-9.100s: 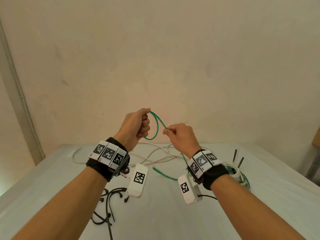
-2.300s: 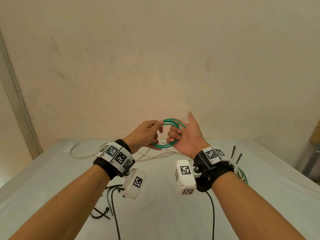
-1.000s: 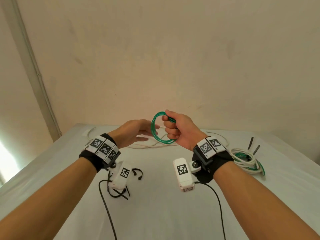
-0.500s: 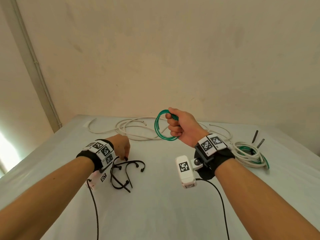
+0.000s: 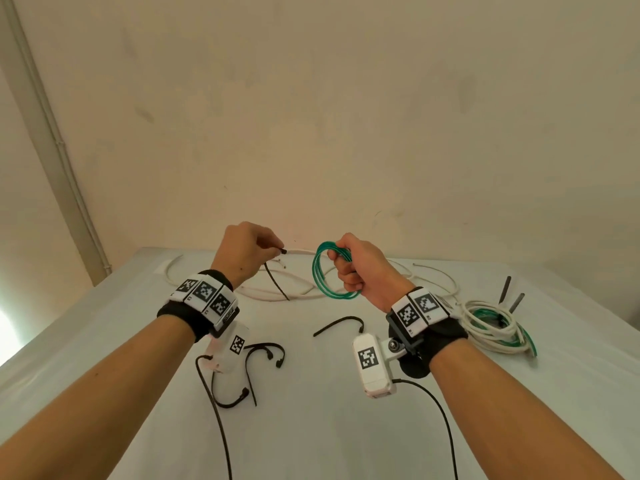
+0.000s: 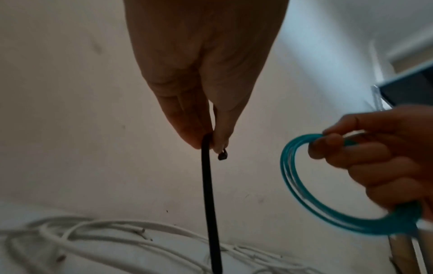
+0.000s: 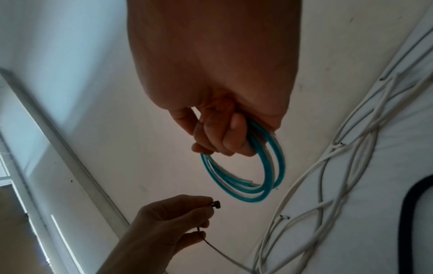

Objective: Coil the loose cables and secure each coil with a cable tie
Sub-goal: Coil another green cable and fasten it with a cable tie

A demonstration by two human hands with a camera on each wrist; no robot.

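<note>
Up above the white table (image 5: 346,427), the right hand (image 5: 363,271) grips a green cable coil (image 5: 329,275), its fingers curled tight around several round loops bunched at the top; the coil hangs free in the air, upright, well clear of the surface. Just to its left, apart from it, the left hand (image 5: 242,251) pinches a black cable tie (image 5: 275,278) near its head between thumb and fingertips (image 6: 196,137), the strap dangling down toward the table.

Behind both hands, loose white cables (image 5: 277,289) sprawl across the far part of the table close to the wall (image 5: 311,116). At the right, a finished bundle (image 5: 495,327) of white and green cable lies near the edge. Spare black ties (image 5: 263,355) rest in the near middle, between the forearms, with bare tabletop around them.

Both wrist views are dim and soft. The tie's lower end runs out of the left wrist picture, and the coil's cable ends are hidden inside the right fist.
</note>
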